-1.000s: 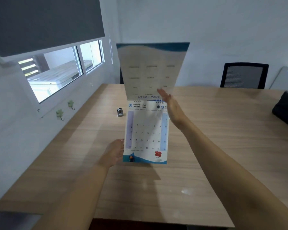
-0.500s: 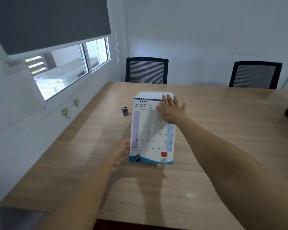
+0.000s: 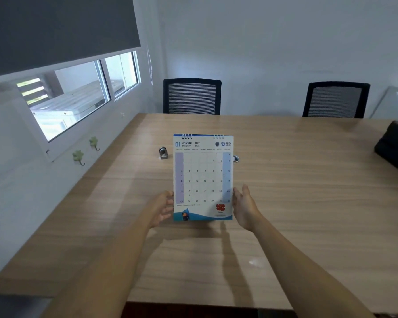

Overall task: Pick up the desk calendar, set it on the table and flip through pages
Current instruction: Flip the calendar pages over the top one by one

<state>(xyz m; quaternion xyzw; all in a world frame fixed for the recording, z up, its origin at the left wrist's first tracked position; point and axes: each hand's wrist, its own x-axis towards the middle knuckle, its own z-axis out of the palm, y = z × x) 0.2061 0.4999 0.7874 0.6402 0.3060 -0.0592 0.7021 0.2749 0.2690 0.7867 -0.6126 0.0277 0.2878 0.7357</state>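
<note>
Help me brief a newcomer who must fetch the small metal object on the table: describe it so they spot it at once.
Start at the long wooden table and find the desk calendar standing near its middle. Just to the calendar's window side, apart from it, sits the small metal object. It is the only grey, shiny, rounded piece there, far smaller than the calendar.

In front of me I have a long light-brown wood-grain bench (image 3: 296, 203). Standing on it is a white spiral-bound desk calendar (image 3: 202, 177) open at January. Behind that a small grey metal clip-like object (image 3: 163, 153) sits on the surface, and a black soft bag (image 3: 394, 148) rests at the far right edge.
</note>
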